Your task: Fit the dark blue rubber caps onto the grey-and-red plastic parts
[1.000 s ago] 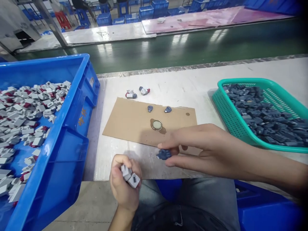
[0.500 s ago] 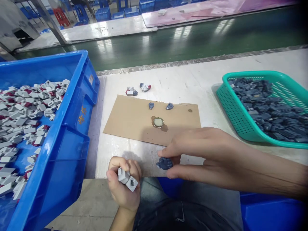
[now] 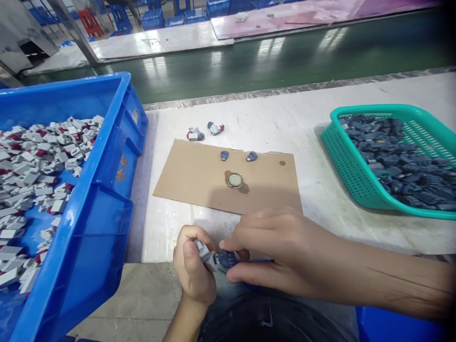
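My left hand [image 3: 192,273] is closed around a small grey plastic piece [image 3: 205,254], and my right hand [image 3: 274,251] pinches a dark blue piece [image 3: 227,259] against it, just off the near edge of the bench [image 3: 320,137]. Both look light, rigid and smooth, likely slippery, so I judge a fingertip pinch on their flat sides holds best.

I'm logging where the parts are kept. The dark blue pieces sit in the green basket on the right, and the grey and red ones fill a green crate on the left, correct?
Not quite: in the head view the crate on the left holding the grey and red pieces is blue, not green. The dark blue pieces do sit in the green basket on the right.
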Available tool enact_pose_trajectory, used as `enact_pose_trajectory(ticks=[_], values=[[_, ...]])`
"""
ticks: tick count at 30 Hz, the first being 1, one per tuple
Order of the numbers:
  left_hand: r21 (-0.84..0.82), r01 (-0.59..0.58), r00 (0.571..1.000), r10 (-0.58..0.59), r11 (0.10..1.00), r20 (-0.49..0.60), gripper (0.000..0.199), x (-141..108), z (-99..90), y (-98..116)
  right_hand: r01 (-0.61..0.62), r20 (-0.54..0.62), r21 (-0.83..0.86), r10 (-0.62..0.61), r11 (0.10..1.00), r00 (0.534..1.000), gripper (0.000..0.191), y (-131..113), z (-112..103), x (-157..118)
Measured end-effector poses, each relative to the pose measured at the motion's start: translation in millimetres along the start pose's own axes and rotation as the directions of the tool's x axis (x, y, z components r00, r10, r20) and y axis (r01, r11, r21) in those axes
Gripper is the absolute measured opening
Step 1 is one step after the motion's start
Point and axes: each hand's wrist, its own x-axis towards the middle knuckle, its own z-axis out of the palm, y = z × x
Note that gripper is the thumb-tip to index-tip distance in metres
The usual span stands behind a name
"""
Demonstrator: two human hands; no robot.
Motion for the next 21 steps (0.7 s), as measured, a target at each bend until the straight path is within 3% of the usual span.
enact_pose_trajectory(ticks=[7,12,21], values=[[0.15,-0.044,0.999,0.04,0.988,0.031,0.042,0.8,-1.1,-0.4,0.006,0.037,-0.076,-0.003,0.997,0.999,0.014,0.1,-1.2,-1.2],[0.276,-0.154,0.986,0.131,0.949,0.101,0.041,-0.4,1.8,2.9,-0.037,0.13,-0.166,0.059,0.985,0.99,0.011,-1.2,-1.2,2.4],[0.247,-0.113,0.983,0.072,0.962,0.17,0.039,3.3,-1.9,5.4,-0.088,0.192,0.047,0.078,0.995,0.978,0.021,2.1,-8.2,14.7]])
